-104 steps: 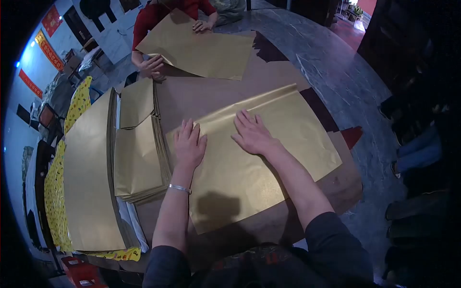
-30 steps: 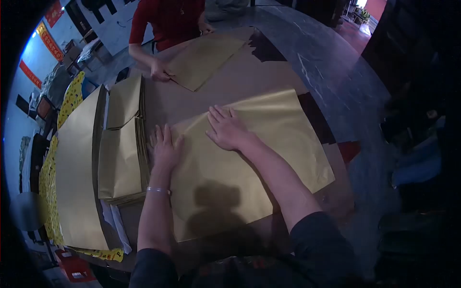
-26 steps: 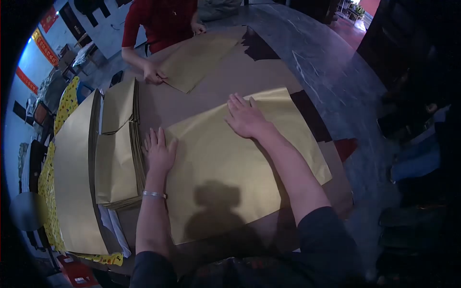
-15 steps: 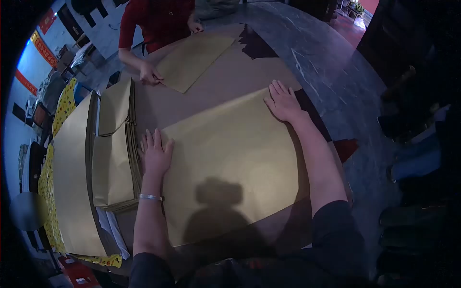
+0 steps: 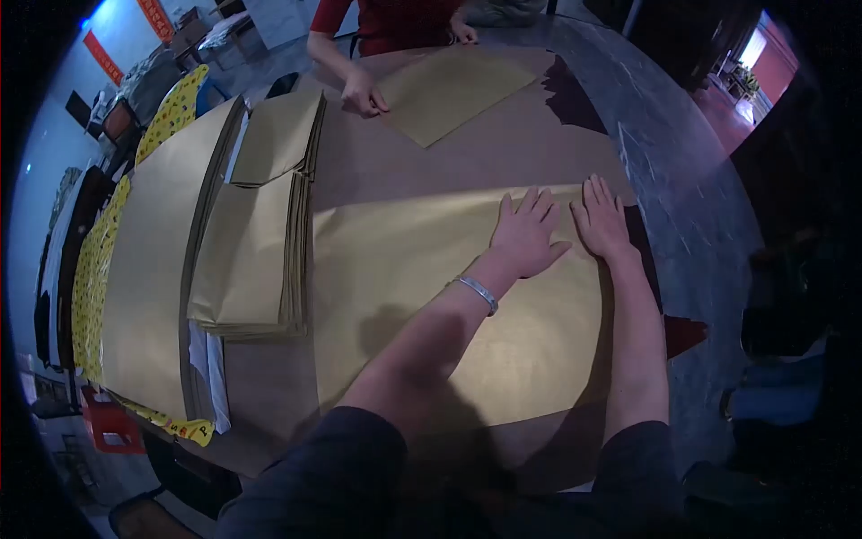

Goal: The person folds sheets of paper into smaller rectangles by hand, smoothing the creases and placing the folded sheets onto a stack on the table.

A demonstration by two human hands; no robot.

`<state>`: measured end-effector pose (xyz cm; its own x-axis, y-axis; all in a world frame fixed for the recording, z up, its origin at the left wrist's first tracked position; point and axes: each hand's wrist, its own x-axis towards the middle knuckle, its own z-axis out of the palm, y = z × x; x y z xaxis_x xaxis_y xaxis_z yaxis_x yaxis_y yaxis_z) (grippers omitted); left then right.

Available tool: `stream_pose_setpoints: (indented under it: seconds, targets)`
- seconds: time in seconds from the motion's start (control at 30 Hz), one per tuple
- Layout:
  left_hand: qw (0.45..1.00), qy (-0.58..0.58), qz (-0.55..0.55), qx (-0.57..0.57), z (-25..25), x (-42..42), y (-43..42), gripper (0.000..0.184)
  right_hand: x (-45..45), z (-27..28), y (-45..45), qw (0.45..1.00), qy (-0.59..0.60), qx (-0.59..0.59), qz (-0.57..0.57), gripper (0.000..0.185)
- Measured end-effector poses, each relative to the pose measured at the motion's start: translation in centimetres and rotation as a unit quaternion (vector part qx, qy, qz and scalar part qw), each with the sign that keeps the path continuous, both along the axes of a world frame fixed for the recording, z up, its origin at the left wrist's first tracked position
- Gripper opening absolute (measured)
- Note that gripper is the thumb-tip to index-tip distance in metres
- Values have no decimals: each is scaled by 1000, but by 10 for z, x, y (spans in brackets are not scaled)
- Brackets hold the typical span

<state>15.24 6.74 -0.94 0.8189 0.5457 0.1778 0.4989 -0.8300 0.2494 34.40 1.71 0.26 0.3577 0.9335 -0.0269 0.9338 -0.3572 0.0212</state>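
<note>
A large sheet of brown kraft paper (image 5: pixel 539 359) lies on the table in front of me, its far edge curving up slightly at the left. My left hand (image 5: pixel 528 235) rests on its far right part, fingers spread and palm down, a silver bracelet on the wrist. Beside it, my right hand (image 5: pixel 603 220) lies flat at the sheet's far right corner, fingers stretched out. Neither hand grips anything. Left of the sheet stands a stack of folded kraft paper pieces (image 5: pixel 247 260).
Across the table (image 5: pixel 395 175), a person in red (image 5: pixel 404 27) touches another kraft sheet (image 5: pixel 458 85). Larger brown sheets (image 5: pixel 153 269) lie at the far left over a yellow patterned cloth (image 5: pixel 94 278). A dark ragged piece (image 5: pixel 573 99) sits at the back right. A red stool (image 5: pixel 109 422) stands lower left.
My left hand has moved from the sheet's left edge across to its far right, near my right hand. My view has shifted, and my right hand stays at the right corner.
</note>
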Motion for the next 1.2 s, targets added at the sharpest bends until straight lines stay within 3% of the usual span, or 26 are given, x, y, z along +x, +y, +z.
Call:
stream_pose_setpoints:
  seconds: [0.17, 0.47, 0.73, 0.83, 0.9, 0.93, 1.0, 1.07, 1.13, 1.17, 1.2]
  targets:
    - [993, 42, 110, 2, 3, -67, 34, 76, 0, 2, 1, 1000, 20, 4, -2, 65]
    - [975, 85, 202, 19, 6, -184, 72, 80, 1, 1, 2, 1000, 6, -3, -6, 65]
    - [950, 85, 299, -2, -11, -225, 90, 81, -14, 12, 3, 999, 7, -28, -40, 66]
    - [952, 106, 288, -13, 12, -218, 76, 77, -57, -1, 20, 999, 13, 12, 31, 68]
    - [952, 101, 290, -5, 2, -221, 84, 77, -129, 8, 32, 983, 79, 32, 160, 69]
    - [960, 30, 275, -42, -5, -224, 87, 73, -166, 28, 38, 972, 125, -8, 196, 69]
    - [963, 42, 263, -34, -12, -227, 93, 70, -225, -1, 57, 938, 150, 17, 313, 66]
    - [964, 55, 259, -24, -17, -229, 100, 68, -265, -7, 66, 929, 164, 30, 329, 65]
    - [960, 73, 271, -12, -24, -235, 107, 64, -252, 4, 62, 934, 150, 20, 323, 65]
    - [963, 83, 256, 30, -52, -245, 125, 62, -243, 7, 59, 936, 135, 6, 325, 65]
    - [964, 85, 251, 27, -41, -238, 115, 62, -229, 3, 58, 948, 137, 21, 286, 64]
